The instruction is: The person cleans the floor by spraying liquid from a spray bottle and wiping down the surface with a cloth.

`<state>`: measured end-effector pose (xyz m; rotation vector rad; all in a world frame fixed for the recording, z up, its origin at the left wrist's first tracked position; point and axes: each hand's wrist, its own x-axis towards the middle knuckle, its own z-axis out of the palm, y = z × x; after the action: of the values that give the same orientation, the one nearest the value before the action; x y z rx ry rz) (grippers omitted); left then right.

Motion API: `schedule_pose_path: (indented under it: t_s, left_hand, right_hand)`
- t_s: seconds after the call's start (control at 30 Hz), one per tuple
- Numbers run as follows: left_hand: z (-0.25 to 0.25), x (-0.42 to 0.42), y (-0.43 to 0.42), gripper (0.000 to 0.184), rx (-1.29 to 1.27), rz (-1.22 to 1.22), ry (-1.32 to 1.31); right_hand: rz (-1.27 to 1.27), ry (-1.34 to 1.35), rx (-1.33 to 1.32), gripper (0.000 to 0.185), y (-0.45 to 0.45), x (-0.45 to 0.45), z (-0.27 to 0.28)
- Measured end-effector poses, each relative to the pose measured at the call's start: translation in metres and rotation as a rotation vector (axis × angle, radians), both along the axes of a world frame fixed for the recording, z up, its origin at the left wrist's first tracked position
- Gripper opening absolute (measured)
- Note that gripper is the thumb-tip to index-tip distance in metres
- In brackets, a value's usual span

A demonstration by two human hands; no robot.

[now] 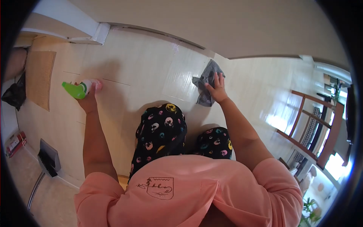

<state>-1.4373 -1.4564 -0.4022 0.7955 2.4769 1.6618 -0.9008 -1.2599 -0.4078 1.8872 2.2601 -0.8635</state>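
On the left, my left hand (89, 100) is closed around a spray bottle (90, 85) with a green trigger head and a pinkish lower part. The bottle is tilted, its green head pointing left, and my fingers are partly hidden by it. Over on the right, my right hand (217, 90) lies flat with fingers spread on a crumpled grey cloth (207, 81). The cloth rests on the pale floor (159, 75), which shines wet or glossy beside it.
Along the top run a large flat panel (242, 26) and a white frame edge (101, 33). A brown mat (39, 79), a black bag (16, 92) and a dustpan with a brush (49, 157) are at the left. A wooden frame (298, 117) stands at the right.
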Motion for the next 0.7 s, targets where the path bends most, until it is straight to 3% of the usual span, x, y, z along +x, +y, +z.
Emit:
schedule_pose_path:
  t_s: [0.03,0.1,0.27,0.3,0.37,0.4,0.47,0.53,0.63,0.7]
  left_hand:
    - [-0.008,0.000,-0.004,0.066,0.043,-0.007,-0.094]
    - [-0.033,-0.007,-0.014,0.064,0.072,0.005,-0.197]
    - [-0.078,-0.012,0.014,0.051,0.083,-0.138,-0.362]
    - [-0.078,-0.008,0.022,0.049,0.097,-0.145,-0.377]
    - [-0.070,-0.002,0.036,0.048,-0.253,-0.065,-0.056]
    - [-0.076,0.007,0.031,0.048,-0.265,-0.043,-0.078]
    - [-0.087,0.003,0.027,0.060,-0.521,-0.081,-0.111]
    - [-0.107,0.002,0.020,0.076,0.017,-0.094,-0.570]
    - [-0.090,0.030,0.028,0.085,-0.405,-0.043,-0.148]
    - [-0.078,0.030,0.036,0.082,-0.399,-0.028,0.007]
  right_hand:
    - [0.014,-0.008,-0.005,0.090,0.004,-0.016,-0.005]
    - [-0.012,-0.333,-0.067,0.088,0.008,-0.043,-0.011]
    - [0.228,-0.317,0.142,0.078,0.043,-0.087,-0.028]
    - [0.412,-0.277,0.195,0.076,0.052,-0.103,-0.030]
    - [0.660,-0.206,0.299,0.073,0.070,-0.146,-0.032]
    - [0.733,-0.169,0.340,0.070,0.076,-0.171,-0.032]
    - [0.785,-0.124,0.400,0.068,0.099,-0.223,-0.036]
    - [0.834,-0.037,0.349,0.067,0.108,-0.265,-0.033]
    - [0.876,0.010,0.345,0.066,0.115,-0.324,-0.032]
    - [0.887,0.048,0.367,0.066,0.117,-0.365,-0.036]
